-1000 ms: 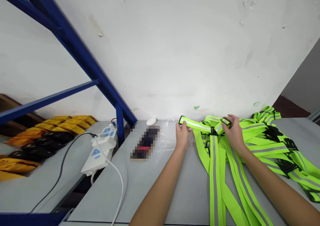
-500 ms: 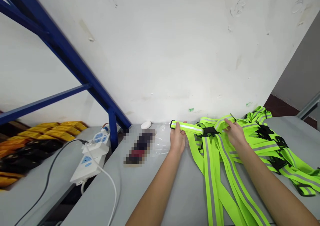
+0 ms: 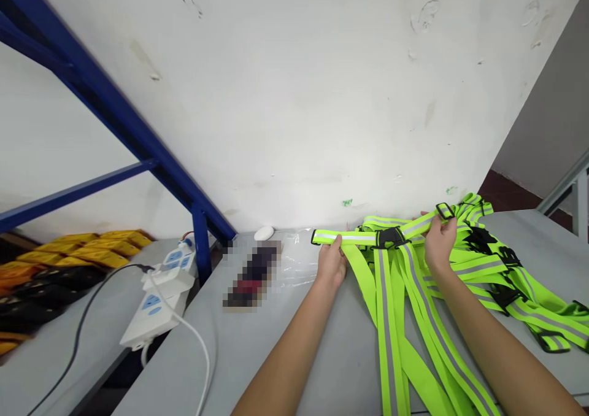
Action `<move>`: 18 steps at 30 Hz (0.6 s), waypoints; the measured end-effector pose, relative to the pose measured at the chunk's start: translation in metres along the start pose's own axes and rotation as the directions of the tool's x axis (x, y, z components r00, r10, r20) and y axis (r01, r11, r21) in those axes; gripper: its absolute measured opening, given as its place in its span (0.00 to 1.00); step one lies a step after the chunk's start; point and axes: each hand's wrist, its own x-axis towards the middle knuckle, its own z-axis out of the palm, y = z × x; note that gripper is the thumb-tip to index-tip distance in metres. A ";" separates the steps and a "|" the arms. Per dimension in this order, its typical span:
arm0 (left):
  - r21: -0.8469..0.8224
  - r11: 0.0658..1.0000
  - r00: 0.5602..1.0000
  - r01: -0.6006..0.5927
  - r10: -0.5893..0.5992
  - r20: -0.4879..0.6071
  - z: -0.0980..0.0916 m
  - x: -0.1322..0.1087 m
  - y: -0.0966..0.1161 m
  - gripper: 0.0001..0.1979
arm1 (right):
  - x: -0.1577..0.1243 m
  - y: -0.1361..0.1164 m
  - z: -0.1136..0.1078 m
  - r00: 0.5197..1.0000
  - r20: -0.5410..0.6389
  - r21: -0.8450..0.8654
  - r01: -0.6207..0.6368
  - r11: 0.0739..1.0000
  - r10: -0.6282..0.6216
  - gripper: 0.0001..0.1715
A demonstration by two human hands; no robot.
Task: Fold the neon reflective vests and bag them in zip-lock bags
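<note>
Between my hands, a neon-green reflective strap [image 3: 359, 238] with a grey stripe is stretched level above the table. My left hand [image 3: 331, 261] pinches it near its left end, where a black slider buckle [image 3: 315, 237] sits. My right hand [image 3: 440, 242] grips the strap's right part, just below another black slider [image 3: 445, 211]. A black buckle [image 3: 390, 238] joins the strap's middle, and several green bands [image 3: 389, 330] hang from there toward the table's front edge. More reflective straps [image 3: 488, 265] with black buckles lie heaped behind and right of my right hand.
On the grey table [image 3: 285, 336] are a blurred-out dark object [image 3: 252, 278], a white oval item [image 3: 264, 233] and clear plastic film [image 3: 297, 259]. At left stand a white power strip [image 3: 159, 299] with cables, yellow and black packs [image 3: 87, 250] and a blue metal frame [image 3: 138, 127].
My right hand has moved right and closed on the strap, drawing its right part out straighter. My left hand still holds near the left end, slightly lower on it.
</note>
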 end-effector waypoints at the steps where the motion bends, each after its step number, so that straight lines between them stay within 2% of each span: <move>1: -0.004 1.000 1.000 -0.009 0.009 -0.012 0.001 -0.001 -0.001 0.04 | -0.002 -0.002 -0.001 0.996 0.024 -0.091 0.083 0.992 -0.081 0.23; 3: -0.007 1.000 0.999 -0.022 0.022 -0.033 0.002 -0.001 -0.002 0.03 | -0.010 -0.004 -0.001 0.961 0.145 -0.263 0.267 0.927 -0.236 0.25; 4: -0.006 1.000 0.999 -0.027 0.027 -0.040 0.002 -0.001 -0.002 0.03 | -0.015 -0.005 0.002 0.923 0.248 -0.328 0.367 0.870 -0.295 0.26; 6: 0.000 0.999 0.998 -0.038 0.038 -0.043 0.001 -0.001 -0.002 0.03 | -0.027 -0.003 0.011 0.796 0.502 -0.410 0.564 0.717 -0.338 0.27; 8: 0.014 0.999 0.998 -0.048 0.049 -0.042 0.000 -0.001 -0.003 0.04 | -0.040 0.001 0.023 0.639 0.734 -0.451 0.713 0.537 -0.232 0.30; 10: 0.030 0.998 0.997 -0.061 0.062 -0.042 -0.001 0.000 -0.004 0.06 | -0.051 0.008 0.033 0.536 0.841 -0.461 0.782 0.420 -0.075 0.33; 12: 0.052 0.995 0.995 -0.083 0.086 -0.046 -0.002 -0.001 -0.005 0.08 | -0.057 0.014 0.036 0.488 0.873 -0.452 0.799 0.396 0.010 0.35; 15: 0.087 0.984 0.986 -0.153 0.158 -0.051 0.000 -0.006 -0.005 0.07 | -0.059 0.020 0.031 0.454 0.890 -0.423 0.794 0.437 0.037 0.35; 18: 0.247 0.912 0.945 -0.326 0.325 0.047 0.007 -0.017 -0.006 0.07 | -0.058 0.022 0.024 0.432 0.900 -0.399 0.772 0.495 0.052 0.36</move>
